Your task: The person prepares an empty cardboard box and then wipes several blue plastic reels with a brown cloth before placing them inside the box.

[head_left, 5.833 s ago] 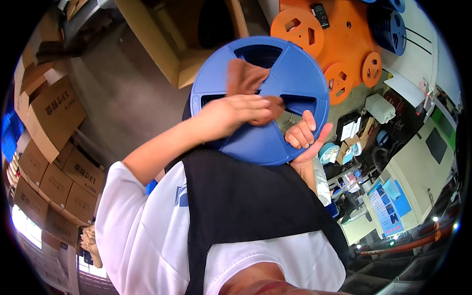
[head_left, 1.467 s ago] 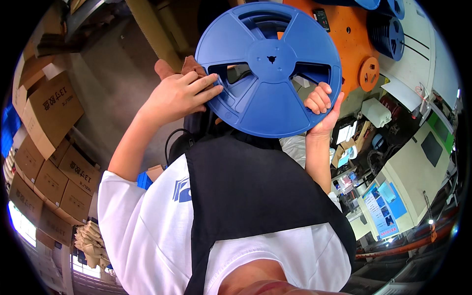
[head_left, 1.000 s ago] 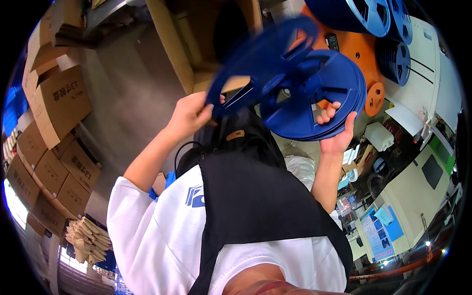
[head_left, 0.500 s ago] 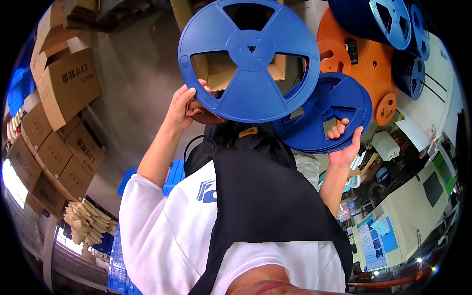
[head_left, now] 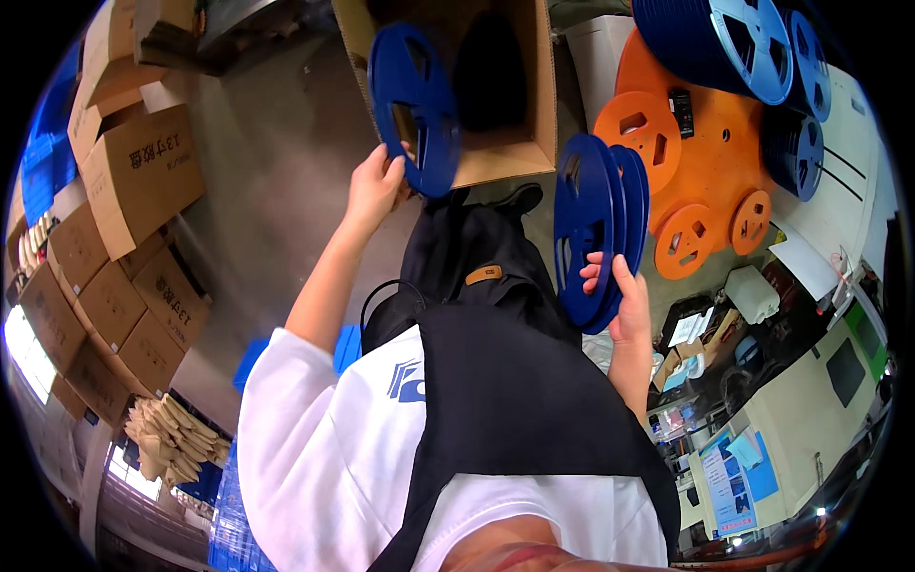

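Grey concrete floor (head_left: 276, 162) spreads beneath the person, with stacked cardboard cartons (head_left: 124, 191) well off beyond the left hand and an orange reel stand (head_left: 705, 172) carrying more blue reels beyond the right hand. Ahead of both hands stands an open cardboard box (head_left: 515, 105) with something dark inside. The left hand (head_left: 374, 186) holds a blue plastic reel (head_left: 415, 95) edge-on by its lower rim, just at the box's near wall; its fingers (head_left: 393, 170) are curled closed on the flange, thumb on the near face. The right hand (head_left: 620, 296) carries a second blue reel (head_left: 591, 229), also edge-on, which looks like two flanges or two reels lying together; I cannot tell which. Its fingers (head_left: 593, 276) hook through a window in the flange while the thumb presses the rim from behind, so they are clamped on the reel rather than spread. A black bag (head_left: 477, 257) lies on the floor between the two hands, nearer the body. Judging from this, the reel by the box wants a firm pinch low on the flange and should stay upright so that it clears the box wall without knocking it; the thin flanges would probably flex if squeezed hard.
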The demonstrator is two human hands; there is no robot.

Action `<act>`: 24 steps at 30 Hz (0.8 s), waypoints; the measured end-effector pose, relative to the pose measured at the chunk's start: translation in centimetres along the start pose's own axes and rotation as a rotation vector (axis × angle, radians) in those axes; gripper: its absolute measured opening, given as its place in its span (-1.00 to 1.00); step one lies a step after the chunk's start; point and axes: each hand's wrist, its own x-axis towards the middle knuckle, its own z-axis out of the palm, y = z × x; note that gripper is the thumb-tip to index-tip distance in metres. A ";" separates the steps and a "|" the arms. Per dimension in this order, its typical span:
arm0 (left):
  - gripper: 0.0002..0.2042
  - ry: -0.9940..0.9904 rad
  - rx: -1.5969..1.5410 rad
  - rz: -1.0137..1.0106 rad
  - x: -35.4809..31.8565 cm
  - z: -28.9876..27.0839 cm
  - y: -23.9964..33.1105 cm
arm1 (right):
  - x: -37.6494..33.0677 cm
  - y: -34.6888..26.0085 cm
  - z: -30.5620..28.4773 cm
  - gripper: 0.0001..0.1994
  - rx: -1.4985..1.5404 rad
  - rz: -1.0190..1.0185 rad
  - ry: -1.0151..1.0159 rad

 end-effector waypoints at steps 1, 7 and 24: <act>-0.82 0.065 0.139 0.014 2.1 1.0 -0.8 | 0.2 0.3 -0.1 -0.57 0.000 -0.004 0.002; -0.68 0.177 0.566 0.197 14.8 3.6 -7.8 | 1.0 0.9 -0.8 -0.50 0.429 -0.135 -0.164; -0.45 -0.029 0.916 1.155 -1.4 1.7 3.6 | 1.9 0.6 -4.2 -0.64 1.246 -0.276 -0.623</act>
